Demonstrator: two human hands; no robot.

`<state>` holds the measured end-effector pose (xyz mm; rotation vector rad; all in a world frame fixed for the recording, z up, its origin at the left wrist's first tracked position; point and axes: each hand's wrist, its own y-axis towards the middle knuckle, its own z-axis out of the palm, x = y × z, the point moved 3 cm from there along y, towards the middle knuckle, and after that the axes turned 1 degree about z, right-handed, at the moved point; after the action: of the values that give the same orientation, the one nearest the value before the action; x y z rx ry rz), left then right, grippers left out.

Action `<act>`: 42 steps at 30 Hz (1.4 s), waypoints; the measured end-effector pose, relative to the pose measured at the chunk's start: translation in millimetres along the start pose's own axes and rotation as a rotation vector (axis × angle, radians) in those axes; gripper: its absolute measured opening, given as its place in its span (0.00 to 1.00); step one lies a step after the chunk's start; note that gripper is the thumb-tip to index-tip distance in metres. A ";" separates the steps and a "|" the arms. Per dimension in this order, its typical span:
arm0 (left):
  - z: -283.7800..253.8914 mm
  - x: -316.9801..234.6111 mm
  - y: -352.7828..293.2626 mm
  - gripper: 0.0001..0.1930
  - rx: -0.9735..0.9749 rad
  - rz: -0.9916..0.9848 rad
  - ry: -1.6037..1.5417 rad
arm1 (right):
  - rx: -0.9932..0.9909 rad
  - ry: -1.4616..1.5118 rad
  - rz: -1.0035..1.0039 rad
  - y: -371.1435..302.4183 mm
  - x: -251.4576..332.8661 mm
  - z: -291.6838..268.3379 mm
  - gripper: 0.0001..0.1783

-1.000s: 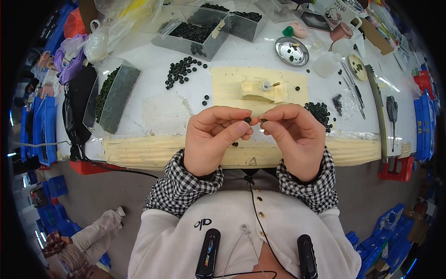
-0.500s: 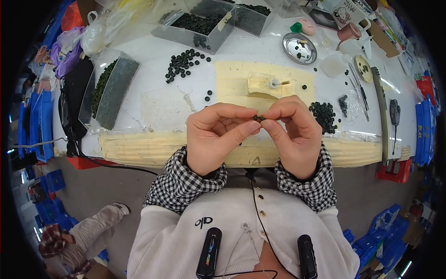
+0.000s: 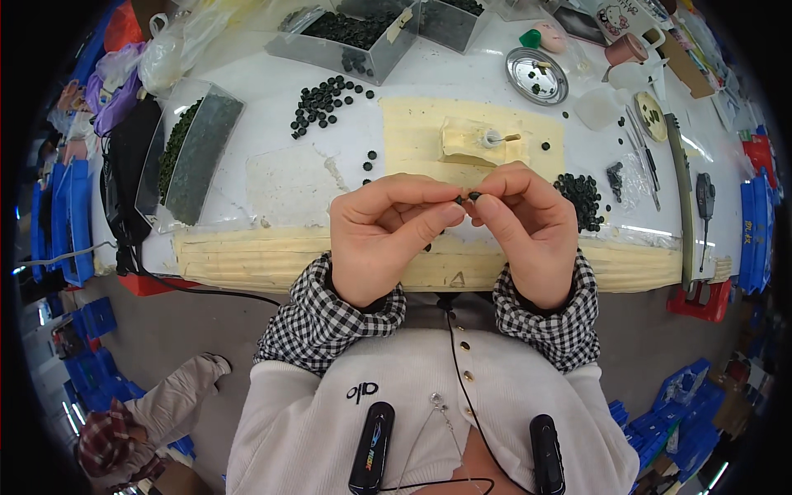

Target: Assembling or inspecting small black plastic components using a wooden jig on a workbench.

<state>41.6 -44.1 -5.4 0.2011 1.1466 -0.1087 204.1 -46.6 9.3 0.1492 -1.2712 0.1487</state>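
Note:
Over the front of the table, my left hand pinches a small dark piece between thumb and forefinger. Facing it fingertip to fingertip, my right hand grips another small, dark, rounded piece the same way. The two pieces are very close together; their exact kind is too small to make out. Just beyond my fingers is a pale yellow block with a white fitting and thin pin on top. A heap of small black round parts lies by my right hand.
Loose black round parts are spread left of the yellow sheet. Clear bins of dark parts stand at the back, another bin at left. A metal dish, tweezers and a screwdriver-like tool lie at right.
Both hands have risen slightly away from me. The fingertips are a little further apart, with a dark piece now visible at each hand.

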 end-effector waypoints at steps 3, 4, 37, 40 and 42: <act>-0.1 2.0 0.3 0.11 0.031 0.062 0.006 | -0.010 -0.004 -0.021 0.3 0.2 0.4 0.06; -0.7 2.0 0.0 0.12 0.041 0.063 0.025 | -0.023 -0.047 -0.038 0.0 0.1 0.2 0.06; 3.1 -3.2 1.6 0.10 -0.057 -0.013 0.042 | -0.002 -0.614 -0.380 -6.9 13.3 1.0 0.14; 0.7 -1.8 2.1 0.10 -0.040 -0.047 0.013 | 0.012 -0.623 -0.387 -7.4 13.4 1.9 0.15; -1.1 -1.2 1.5 0.10 -0.028 -0.042 0.034 | 0.027 -0.622 -0.389 -6.6 13.6 2.2 0.15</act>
<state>40.4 -42.3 -4.5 0.1549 1.1862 -0.1269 207.3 -53.1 22.8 0.4891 -1.8288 -0.2356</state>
